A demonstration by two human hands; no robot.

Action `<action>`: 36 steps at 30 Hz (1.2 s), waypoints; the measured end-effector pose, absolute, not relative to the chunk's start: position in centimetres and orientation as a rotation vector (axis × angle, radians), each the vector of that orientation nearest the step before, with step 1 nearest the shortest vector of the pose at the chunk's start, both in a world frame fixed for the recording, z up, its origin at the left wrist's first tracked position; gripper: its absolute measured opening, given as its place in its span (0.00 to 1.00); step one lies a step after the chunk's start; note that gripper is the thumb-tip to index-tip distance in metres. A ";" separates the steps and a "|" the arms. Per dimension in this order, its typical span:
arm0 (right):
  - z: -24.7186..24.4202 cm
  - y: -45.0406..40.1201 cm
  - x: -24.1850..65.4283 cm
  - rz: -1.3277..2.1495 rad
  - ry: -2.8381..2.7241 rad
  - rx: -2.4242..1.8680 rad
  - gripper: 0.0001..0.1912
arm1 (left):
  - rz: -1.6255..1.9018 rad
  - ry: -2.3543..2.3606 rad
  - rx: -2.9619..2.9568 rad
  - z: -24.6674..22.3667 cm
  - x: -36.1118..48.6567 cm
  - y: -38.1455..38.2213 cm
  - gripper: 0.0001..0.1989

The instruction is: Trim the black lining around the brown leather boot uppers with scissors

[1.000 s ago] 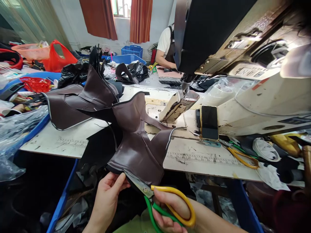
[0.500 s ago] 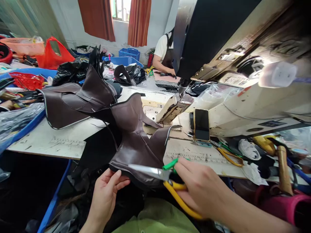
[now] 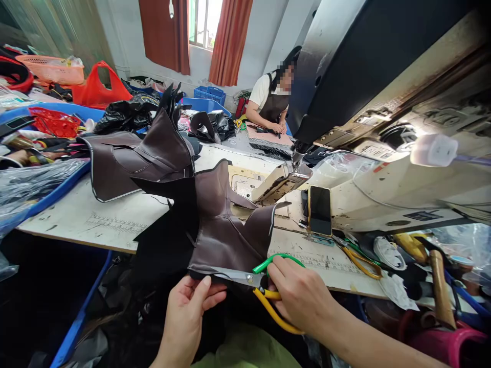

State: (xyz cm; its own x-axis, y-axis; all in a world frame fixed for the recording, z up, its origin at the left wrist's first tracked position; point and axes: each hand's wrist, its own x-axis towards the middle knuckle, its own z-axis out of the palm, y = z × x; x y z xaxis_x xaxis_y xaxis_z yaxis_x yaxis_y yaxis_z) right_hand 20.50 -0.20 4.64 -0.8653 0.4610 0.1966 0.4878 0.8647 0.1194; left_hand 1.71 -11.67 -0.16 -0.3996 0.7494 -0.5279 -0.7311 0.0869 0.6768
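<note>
My left hand [image 3: 194, 306] pinches the lower edge of a dark brown leather piece [image 3: 226, 237] with a black lining. In my right hand [image 3: 297, 286] are scissors [image 3: 249, 278] with one green and one yellow handle. Their blades lie along the lower edge of the piece, just above my left fingertips. The piece hangs over the front edge of the white table [image 3: 76, 209]. More brown leather pieces [image 3: 115, 158] lie to its left, and black material hangs between them.
A sewing machine [image 3: 345, 76] fills the upper right. On the table are a phone [image 3: 319, 210] and another pair of yellow-handled scissors [image 3: 360, 260]. Blue tubs [image 3: 65, 189] stand at left. A person [image 3: 268, 102] works behind.
The view has shifted, and the scene sits lower and further right. The scissor blades now lie against the lower edge of the piece. The person behind shows more fully.
</note>
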 end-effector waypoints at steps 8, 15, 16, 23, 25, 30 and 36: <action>4.4 -0.2 20.1 -0.229 -2.877 -0.649 0.15 | 1.604 1.171 0.044 -0.1 0.0 -12.4 0.18; 3.2 -0.5 19.5 -0.195 -2.835 -0.730 0.12 | 1.675 1.261 0.070 -0.6 -0.1 -12.1 0.18; 3.0 -0.6 19.4 -0.179 -2.834 -0.757 0.12 | 1.677 1.272 0.096 -0.7 0.0 -12.1 0.18; 2.7 -0.4 18.2 -0.093 -2.851 -0.834 0.10 | 1.640 1.284 0.240 -0.8 0.6 -12.3 0.18; 2.6 -0.1 17.9 -0.070 -2.854 -0.795 0.10 | 1.640 1.307 0.278 -0.8 0.4 -12.4 0.18; 2.5 0.7 17.4 0.003 -2.853 -0.663 0.08 | 1.627 1.349 0.377 -0.8 -0.3 -12.7 0.17; 3.1 0.9 16.4 -0.045 -2.843 -0.668 0.08 | 1.574 1.468 0.520 -0.7 -0.7 -12.9 0.16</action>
